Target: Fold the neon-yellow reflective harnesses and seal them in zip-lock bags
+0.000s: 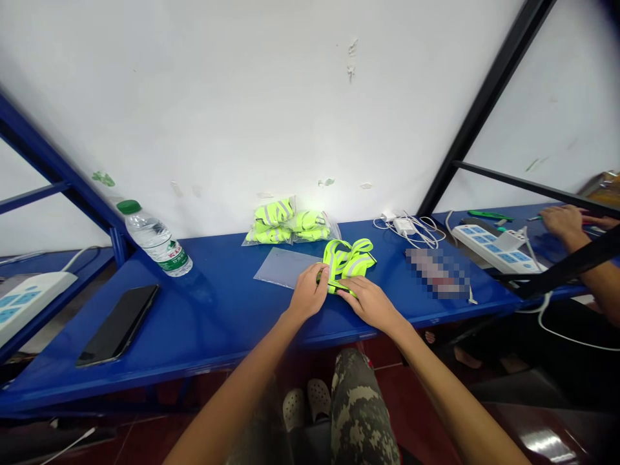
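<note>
A neon yellow reflective strap (pixel 357 258) with grey stripes lies looped on the blue table. My left hand (pixel 310 290) has its fingers closed on the strap's left edge. On the strap's near edge, my right hand (pixel 369 301) holds the band between thumb and fingers. A flat translucent plastic bag (pixel 281 267) lies just left of the strap, partly behind my left hand. Against the wall, clear bags (pixel 272 221) hold more folded neon straps.
A water bottle (pixel 157 242) and a black phone (pixel 119 325) are at the left. White chargers with cables (pixel 404 226) and a blurred item (pixel 438 274) sit at the right. Past the black frame, another person's hand (pixel 564 221) is near a power strip (pixel 498 250).
</note>
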`<state>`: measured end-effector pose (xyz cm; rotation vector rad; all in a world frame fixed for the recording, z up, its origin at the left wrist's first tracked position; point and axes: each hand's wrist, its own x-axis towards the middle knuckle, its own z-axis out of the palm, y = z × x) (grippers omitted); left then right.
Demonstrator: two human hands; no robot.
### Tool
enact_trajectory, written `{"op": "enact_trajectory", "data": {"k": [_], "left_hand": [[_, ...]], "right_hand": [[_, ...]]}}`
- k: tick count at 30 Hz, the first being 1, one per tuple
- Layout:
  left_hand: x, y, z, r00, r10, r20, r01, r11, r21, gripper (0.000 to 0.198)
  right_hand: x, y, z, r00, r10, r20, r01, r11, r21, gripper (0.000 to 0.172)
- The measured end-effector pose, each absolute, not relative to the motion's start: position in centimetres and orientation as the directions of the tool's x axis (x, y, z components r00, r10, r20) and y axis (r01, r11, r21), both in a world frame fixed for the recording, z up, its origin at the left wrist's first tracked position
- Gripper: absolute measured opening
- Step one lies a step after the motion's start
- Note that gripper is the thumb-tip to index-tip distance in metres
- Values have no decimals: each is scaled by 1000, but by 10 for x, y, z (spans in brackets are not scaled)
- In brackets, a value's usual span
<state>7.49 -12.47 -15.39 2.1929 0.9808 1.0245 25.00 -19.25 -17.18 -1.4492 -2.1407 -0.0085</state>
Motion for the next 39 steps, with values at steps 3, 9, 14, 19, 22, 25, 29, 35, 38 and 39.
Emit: {"op": "enact_trajectory", "data": {"k": [3, 9, 14, 19, 22, 25, 29, 35, 38, 39], "left_hand": [[73, -125, -154, 456, 779, 430, 434, -616, 658, 32], [94, -113, -154, 419, 809, 412, 679, -581, 449, 39], [102, -105, -151, 422, 844, 331, 676, -536, 506, 41], [106, -100, -154, 367, 892, 264, 716, -452, 532, 42], [109, -95, -155, 354, 908, 224, 764, -419, 491, 43], [112, -91, -156, 360, 918, 167, 811, -396, 431, 43], [115, -90, -156, 325, 933, 156, 828, -360, 429, 33], [119, -89, -158, 322, 915, 241, 809, -399, 433, 19], [117, -89, -161, 323, 909, 265, 789, -413, 455, 18], [116, -90, -162, 328, 902, 282, 773, -427, 469, 18]], "right_hand": [[251, -186, -172, -243, 863, 444, 855, 407, -322, 35], [253, -176, -175, -97, 888, 449, 850, 308, -426, 44], [258, -167, -178, -23, 879, 476, 878, 245, -411, 47], [261, -157, -181, 0, 878, 478, 914, 194, -357, 47], [263, -152, -183, 45, 863, 503, 935, 142, -326, 45], [264, -148, -186, 88, 856, 510, 942, 95, -322, 38], [265, -146, -183, 128, 910, 394, 941, 13, -337, 34], [262, -139, -172, 170, 968, 185, 938, -101, -332, 35], [259, -134, -170, 184, 970, 161, 932, -120, -343, 33], [257, -133, -169, 183, 970, 159, 930, -119, -348, 32]]}}
